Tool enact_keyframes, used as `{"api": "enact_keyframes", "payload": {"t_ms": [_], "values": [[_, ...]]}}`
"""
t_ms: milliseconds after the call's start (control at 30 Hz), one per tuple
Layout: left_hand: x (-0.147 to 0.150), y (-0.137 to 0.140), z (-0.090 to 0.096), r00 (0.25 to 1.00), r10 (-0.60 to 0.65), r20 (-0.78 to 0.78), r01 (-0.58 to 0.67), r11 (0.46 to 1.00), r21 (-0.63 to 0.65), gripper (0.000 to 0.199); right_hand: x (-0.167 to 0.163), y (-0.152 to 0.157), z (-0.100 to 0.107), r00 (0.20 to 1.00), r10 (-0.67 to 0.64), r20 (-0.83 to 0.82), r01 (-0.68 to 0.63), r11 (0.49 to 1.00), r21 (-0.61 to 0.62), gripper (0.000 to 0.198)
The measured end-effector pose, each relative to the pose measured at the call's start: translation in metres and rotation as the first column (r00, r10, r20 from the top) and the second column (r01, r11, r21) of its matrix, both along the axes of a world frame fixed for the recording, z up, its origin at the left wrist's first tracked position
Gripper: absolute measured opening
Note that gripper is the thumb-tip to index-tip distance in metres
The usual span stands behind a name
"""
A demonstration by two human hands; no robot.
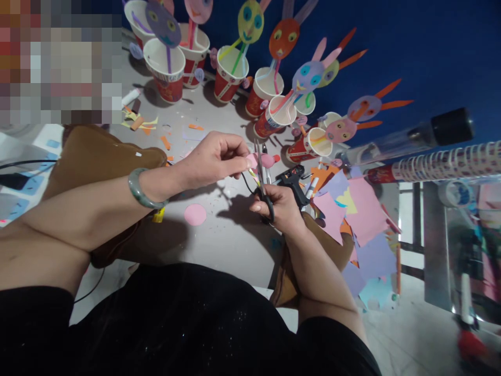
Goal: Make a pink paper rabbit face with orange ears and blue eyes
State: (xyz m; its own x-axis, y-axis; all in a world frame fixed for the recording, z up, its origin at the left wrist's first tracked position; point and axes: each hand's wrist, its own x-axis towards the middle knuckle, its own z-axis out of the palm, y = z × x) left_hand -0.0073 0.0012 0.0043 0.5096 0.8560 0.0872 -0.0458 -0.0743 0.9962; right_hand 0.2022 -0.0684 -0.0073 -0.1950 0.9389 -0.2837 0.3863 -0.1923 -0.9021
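My left hand, wearing a green bangle, pinches a small piece of pink paper between thumb and fingers. In my right hand is a pair of scissors with black handles, its blades pointing away from me and reaching up beside the pink paper. Whether the blades touch the paper, I cannot tell. Just past them shows a pink oval with a reddish tip. A pink paper disc lies flat on the grey table, nearer my body. A black glue gun rests right of the scissors.
Red-and-white paper cups with paper animal faces on straws line the table's back. Orange and yellow scraps lie at left. Coloured paper sheets pile up at right, near a long stack of cups. A brown cushioned edge borders the left.
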Motion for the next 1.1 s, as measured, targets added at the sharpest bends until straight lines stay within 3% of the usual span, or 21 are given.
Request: {"api": "enact_keyframes", "payload": {"t_ms": [1100], "values": [[0.0028,-0.0013,-0.0006,1.0,0.0,0.008,0.0,1.0,0.024,0.023,-0.0025,-0.0013,-0.0025,1.0,0.003,-0.015,-0.002,0.999,0.034,0.069]]}}
